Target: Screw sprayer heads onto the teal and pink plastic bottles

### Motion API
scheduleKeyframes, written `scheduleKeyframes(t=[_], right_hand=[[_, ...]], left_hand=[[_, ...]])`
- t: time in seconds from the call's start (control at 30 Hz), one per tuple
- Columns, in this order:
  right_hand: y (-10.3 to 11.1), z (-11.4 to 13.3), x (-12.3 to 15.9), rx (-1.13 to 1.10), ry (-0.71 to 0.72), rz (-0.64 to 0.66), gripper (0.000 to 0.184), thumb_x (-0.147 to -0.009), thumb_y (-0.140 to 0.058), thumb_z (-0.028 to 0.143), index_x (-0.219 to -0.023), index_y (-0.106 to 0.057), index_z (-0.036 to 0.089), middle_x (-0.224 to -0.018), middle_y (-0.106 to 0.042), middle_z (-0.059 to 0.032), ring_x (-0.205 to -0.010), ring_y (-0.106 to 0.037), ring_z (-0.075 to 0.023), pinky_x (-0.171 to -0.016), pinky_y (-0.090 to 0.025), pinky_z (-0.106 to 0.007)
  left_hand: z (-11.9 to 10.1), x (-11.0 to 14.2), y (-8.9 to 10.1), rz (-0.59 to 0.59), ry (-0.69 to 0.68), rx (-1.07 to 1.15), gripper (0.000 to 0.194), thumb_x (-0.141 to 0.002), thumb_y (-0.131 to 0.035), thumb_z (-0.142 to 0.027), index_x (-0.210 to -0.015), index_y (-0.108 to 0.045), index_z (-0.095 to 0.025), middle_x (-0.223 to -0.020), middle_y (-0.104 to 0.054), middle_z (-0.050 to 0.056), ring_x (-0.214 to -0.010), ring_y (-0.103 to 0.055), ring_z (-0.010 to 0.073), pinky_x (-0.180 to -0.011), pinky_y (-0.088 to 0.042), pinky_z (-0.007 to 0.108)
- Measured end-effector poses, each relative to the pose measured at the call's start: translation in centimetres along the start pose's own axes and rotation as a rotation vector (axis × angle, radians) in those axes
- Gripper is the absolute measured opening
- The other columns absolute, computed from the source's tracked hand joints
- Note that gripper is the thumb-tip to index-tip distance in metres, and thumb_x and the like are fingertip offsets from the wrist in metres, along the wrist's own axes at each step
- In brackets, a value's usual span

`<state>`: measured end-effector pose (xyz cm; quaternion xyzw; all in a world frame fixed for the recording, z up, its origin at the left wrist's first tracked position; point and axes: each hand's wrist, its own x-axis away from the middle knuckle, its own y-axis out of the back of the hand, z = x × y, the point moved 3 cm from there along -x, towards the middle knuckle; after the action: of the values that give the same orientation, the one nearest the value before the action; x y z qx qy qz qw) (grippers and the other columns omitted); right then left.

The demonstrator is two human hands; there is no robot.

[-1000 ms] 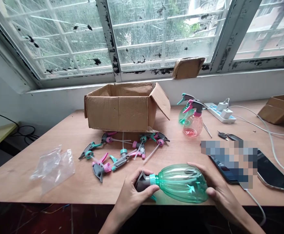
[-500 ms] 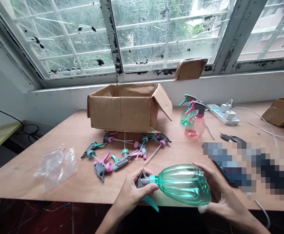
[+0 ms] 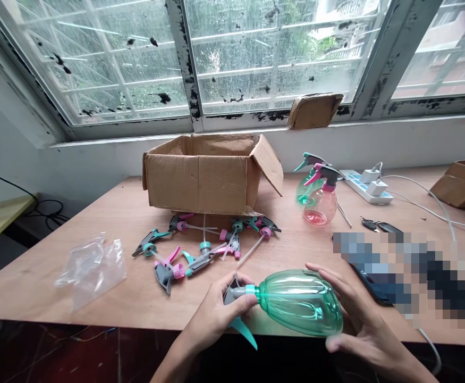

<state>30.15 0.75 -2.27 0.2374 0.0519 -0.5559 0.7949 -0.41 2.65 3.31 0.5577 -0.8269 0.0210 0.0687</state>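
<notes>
Green bottle [image 3: 302,303] is held sideways in front of the cardboard box [image 3: 194,181]; left hand [image 3: 222,311] pinches its spray head [image 3: 235,293], right hand [image 3: 362,314] curves round its base, grip unclear. More trigger [image 3: 245,332] shows than a second ago, suggesting the head is turning.

Daylight from the window [image 3: 280,58] throws glossy streaks on the held green bottle [image 3: 302,300], leaving the space beneath the desk [image 3: 96,213] dark (coarse pixel blocks [image 3: 451,276] obscure the right).
</notes>
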Motion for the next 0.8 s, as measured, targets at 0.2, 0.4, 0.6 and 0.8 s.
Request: scheduleKeyframes(t=[0.2, 0.4, 0.6, 0.8], right_hand=[[-0.4, 0.6, -0.2, -0.091, -0.055, 0.008, 0.084, -0.094, -0.076, 0.059, -0.166, -0.036, 0.047, -0.177, -0.037, -0.0052, -0.163, -0.04, -0.0289, -0.126, -0.048, -0.037], [-0.6, 1.0, -0.4, -0.123, -0.091, -0.012, 0.083, -0.092, -0.072, 0.07, -0.165, -0.038, 0.049, -0.174, -0.042, -0.0038, -0.164, -0.037, -0.0374, -0.117, -0.058, -0.039], [-0.2, -0.6, -0.7, -0.24, -0.262, -0.174, 0.065, -0.098, -0.056, 0.077, -0.141, -0.073, 0.031, -0.132, -0.076, -0.0125, -0.113, -0.078, -0.0297, -0.088, -0.067, -0.033], [-0.8, -1.1, -0.4, -0.328, -0.125, -0.281, 0.084, -0.094, -0.034, 0.091, -0.147, -0.066, 0.034, -0.145, -0.068, -0.0142, -0.109, -0.076, -0.0313, -0.09, -0.067, -0.045]], left_hand=[[0.1, 0.5, 0.1, 0.023, 0.001, -0.074, 0.044, -0.094, -0.073, -0.058, -0.108, -0.062, -0.017, -0.083, -0.062, -0.001, -0.075, -0.056, 0.0176, -0.07, -0.043, 0.03], [-0.1, 0.7, 0.0, -0.011, 0.01, -0.159, 0.047, -0.091, -0.074, -0.059, -0.105, -0.06, -0.017, -0.085, -0.055, -0.002, -0.076, -0.048, 0.0166, -0.07, -0.038, 0.03], [-0.7, 1.2, -1.0, 0.042, 0.06, -0.19, 0.04, -0.082, -0.084, -0.044, -0.105, -0.066, -0.016, -0.09, -0.064, 0.001, -0.084, -0.056, 0.0206, -0.075, -0.042, 0.032], [-0.6, 1.0, -1.3, 0.074, -0.004, -0.026, 0.051, -0.083, -0.084, -0.061, -0.102, -0.068, -0.016, -0.085, -0.063, 0.0, -0.077, -0.054, 0.0177, -0.071, -0.041, 0.029]])
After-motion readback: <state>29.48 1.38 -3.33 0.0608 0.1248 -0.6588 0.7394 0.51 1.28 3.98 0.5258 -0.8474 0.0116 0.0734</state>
